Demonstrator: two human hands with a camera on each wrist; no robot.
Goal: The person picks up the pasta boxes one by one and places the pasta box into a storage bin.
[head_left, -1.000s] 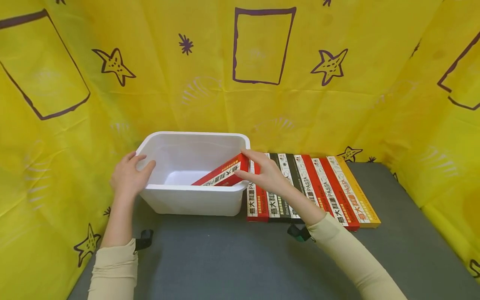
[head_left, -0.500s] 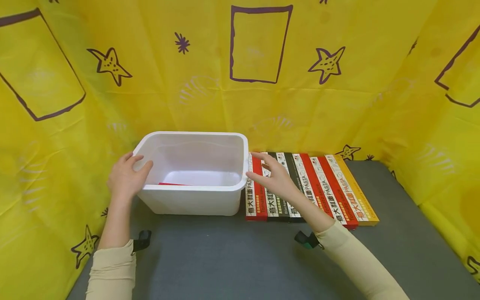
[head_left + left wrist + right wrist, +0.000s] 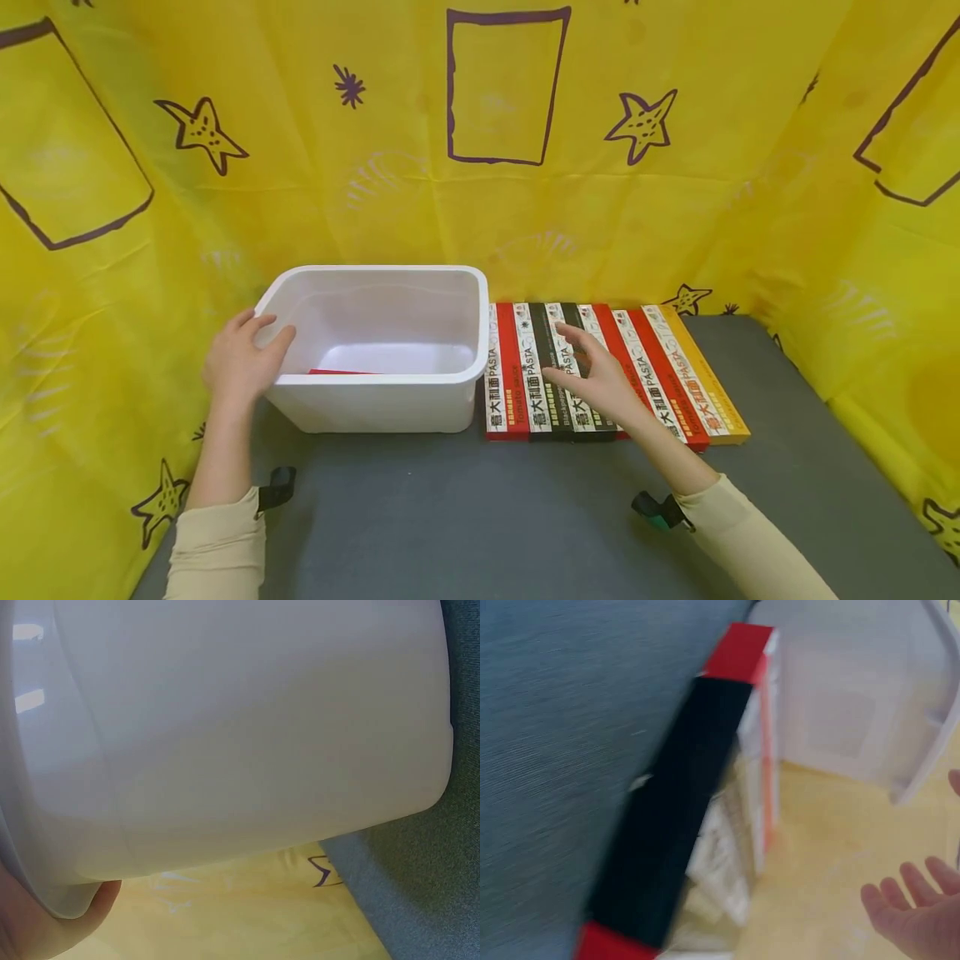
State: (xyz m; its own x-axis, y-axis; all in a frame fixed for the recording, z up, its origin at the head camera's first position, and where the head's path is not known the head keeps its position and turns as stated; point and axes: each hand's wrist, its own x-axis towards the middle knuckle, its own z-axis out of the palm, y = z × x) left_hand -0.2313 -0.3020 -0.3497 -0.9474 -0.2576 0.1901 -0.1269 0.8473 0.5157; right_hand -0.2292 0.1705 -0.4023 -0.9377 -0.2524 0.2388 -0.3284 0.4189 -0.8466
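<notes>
A white plastic bin (image 3: 367,406) stands at the left of the table. My left hand (image 3: 242,358) holds its left rim, and in the left wrist view a finger (image 3: 105,900) curls under the lip. Inside the bin only a red strip of a pasta box (image 3: 337,372) shows over the front rim. My right hand (image 3: 603,387) hovers over the row of pasta boxes, fingers apart and holding nothing. Nearest below it are a black pasta box (image 3: 592,435) and a red pasta box (image 3: 613,333). A red tomato-sauce pasta box (image 3: 510,392) lies closest to the bin.
An orange pasta box (image 3: 720,383) ends the row on the right. Grey cloth (image 3: 450,517) covers the table in front. Yellow patterned fabric (image 3: 405,108) hangs close behind and at both sides. The row's left end lies close against the bin.
My right hand let go of a red pasta box, which dropped from leaning on the rim down into the bin. That hand then moved right over the row. My left hand stayed at the rim.
</notes>
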